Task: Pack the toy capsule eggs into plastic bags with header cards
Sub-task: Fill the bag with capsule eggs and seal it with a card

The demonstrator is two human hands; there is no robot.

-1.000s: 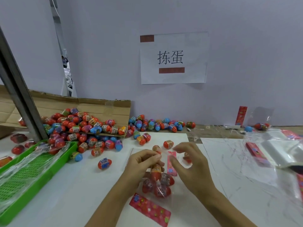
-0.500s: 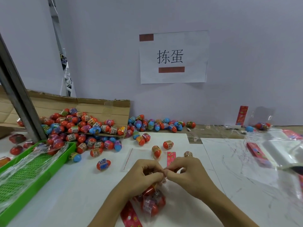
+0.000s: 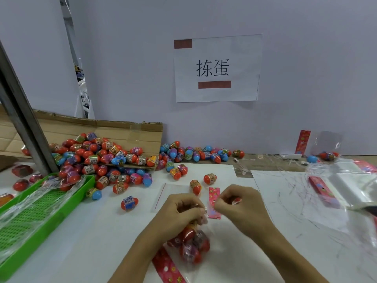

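Hands [image 3: 208, 209] now apart; eggs [image 3: 191, 242] bagged.

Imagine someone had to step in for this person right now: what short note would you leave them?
Left hand: grips the neck of the filled plastic bag, which holds several capsule eggs.
Right hand: fingers curled, pinching something small; what it is cannot be told.
Header cards: one pink card lies flat between the hands, another beside the bag.
Loose eggs: a pile on the cardboard at left, a few by the hands.
Done: this bag is filled.
Left: close it with a header card, then bag the remaining eggs.
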